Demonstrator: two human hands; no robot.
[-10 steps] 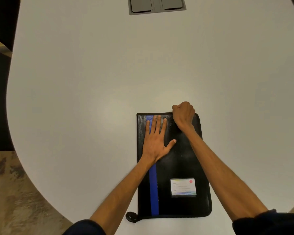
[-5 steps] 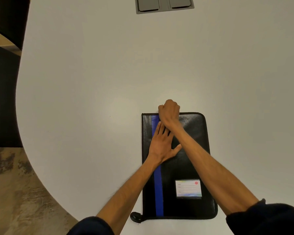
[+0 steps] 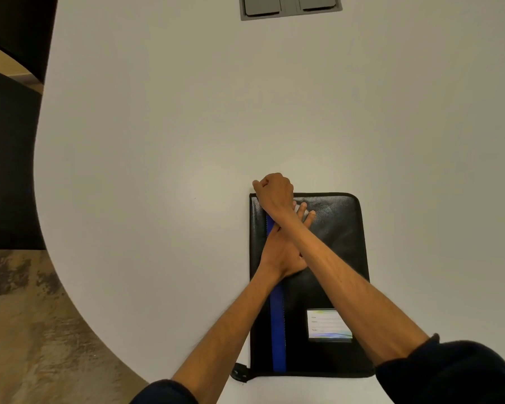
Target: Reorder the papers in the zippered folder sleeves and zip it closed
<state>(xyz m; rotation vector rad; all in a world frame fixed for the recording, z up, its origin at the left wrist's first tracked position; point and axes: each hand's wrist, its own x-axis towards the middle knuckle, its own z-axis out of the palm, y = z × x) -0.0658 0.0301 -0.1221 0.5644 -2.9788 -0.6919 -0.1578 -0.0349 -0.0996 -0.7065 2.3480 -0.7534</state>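
Crosswise, left hand [image 3: 283, 252] lies spread on the folder [image 3: 336, 252] at the desk's [image 3: 158, 126] near edge; right hand [image 3: 274, 193] fisted, contents unseen.

Right hand [image 3: 274, 193] fisted over folder [image 3: 336, 252] far left corner: what fingers pinch, hidden. Left hand [image 3: 280, 253] half covered by right forearm [image 3: 347, 275]. Label [image 3: 328, 325] writing too small to read. Grey panel [image 3: 289, 8] cut by top edge.

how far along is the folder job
Done: the folder lies closed, no papers out. In hand: left hand presses the cover flat, right hand fisted at its far-left corner, seemingly pinching the zipper pull. Left: finishing the zip, hidden under the fist.
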